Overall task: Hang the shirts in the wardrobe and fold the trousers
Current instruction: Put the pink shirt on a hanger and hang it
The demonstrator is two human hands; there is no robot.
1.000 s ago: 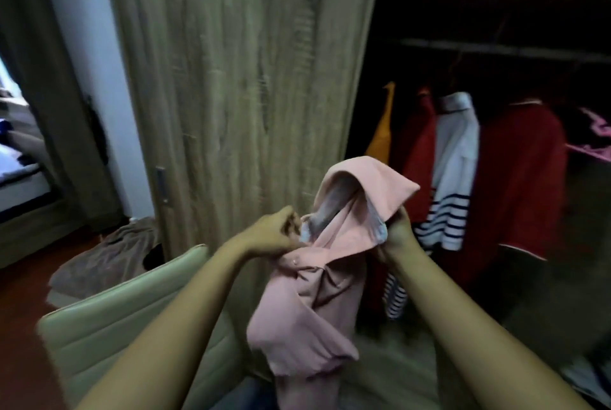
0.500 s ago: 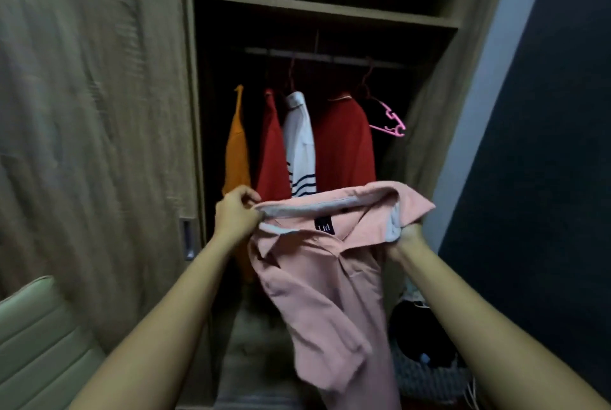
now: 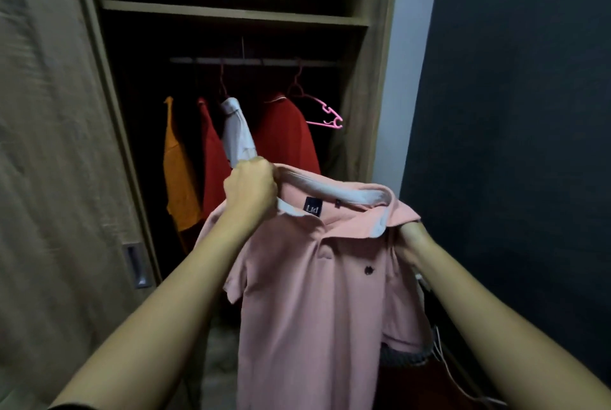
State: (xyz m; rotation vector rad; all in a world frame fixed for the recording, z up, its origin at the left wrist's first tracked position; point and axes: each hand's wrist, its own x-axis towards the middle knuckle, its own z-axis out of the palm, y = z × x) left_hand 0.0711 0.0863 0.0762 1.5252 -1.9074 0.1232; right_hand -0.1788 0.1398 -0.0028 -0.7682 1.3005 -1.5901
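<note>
Open wardrobe (image 3: 360,85) with a sliding wooden door (image 3: 59,145) at left; on its rail (image 3: 254,61) hang an orange shirt (image 3: 178,171), two red shirts (image 3: 284,135), a white shirt (image 3: 236,132) and an empty pink hanger (image 3: 322,113). Before it, a pink polo shirt (image 3: 317,304) is held up by the collar: left hand (image 3: 249,190) clenched on the collar's left end, right hand (image 3: 411,237) gripping the right end, partly hidden by fabric.

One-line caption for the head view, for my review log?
Both hands, left hand and right hand, hold a pink polo shirt by its collar before an open wardrobe.
</note>
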